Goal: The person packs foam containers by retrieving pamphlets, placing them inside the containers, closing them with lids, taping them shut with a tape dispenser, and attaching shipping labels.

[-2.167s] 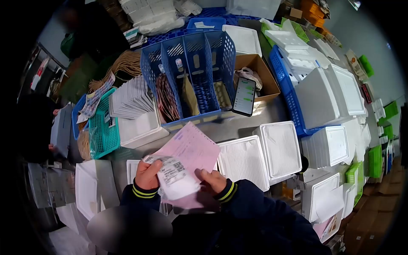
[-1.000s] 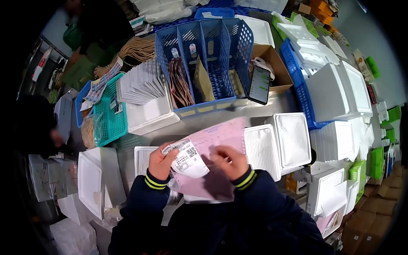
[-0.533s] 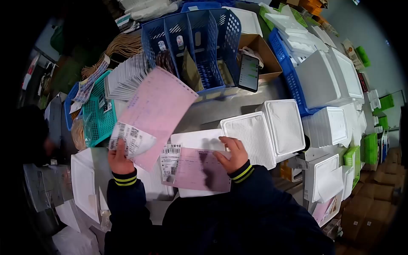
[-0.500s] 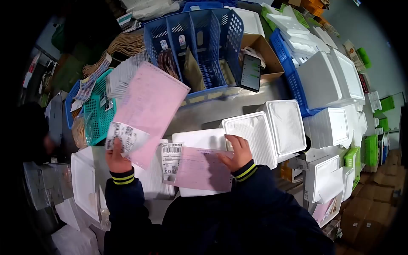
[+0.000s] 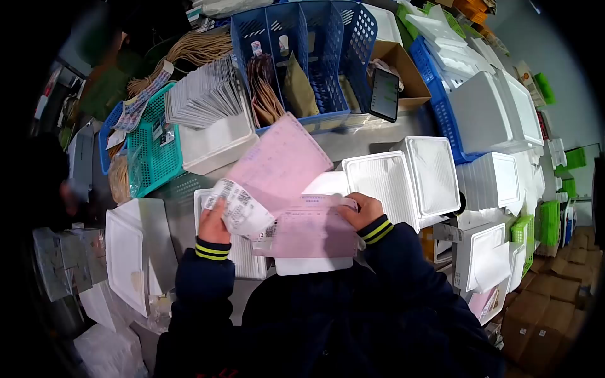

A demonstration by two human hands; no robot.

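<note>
My left hand (image 5: 215, 222) is closed on the lower left end of a pink printed sheet (image 5: 280, 157), at its white barcode label (image 5: 237, 213). The sheet slants up and to the right. Below it lies a second pink form (image 5: 315, 236), partly covered by the first sheet and its label. My right hand (image 5: 364, 213) pinches that form by its upper right corner. Under the form, a white foam tray or lid (image 5: 315, 266) shows along the near edge; I cannot tell which it is.
White foam trays (image 5: 381, 189) stand to the right, a blue divided basket (image 5: 309, 120) at the back, with a phone (image 5: 384, 94) beside it. A white box holds a stack of cards (image 5: 205, 94); a teal basket (image 5: 154, 167) is at left. A person (image 5: 104, 75) is at far left.
My left hand has brought its sheet rightward, and the sheet now overlaps the form below. My right hand has shifted to the form's upper corner. The card box has come into fuller view.
</note>
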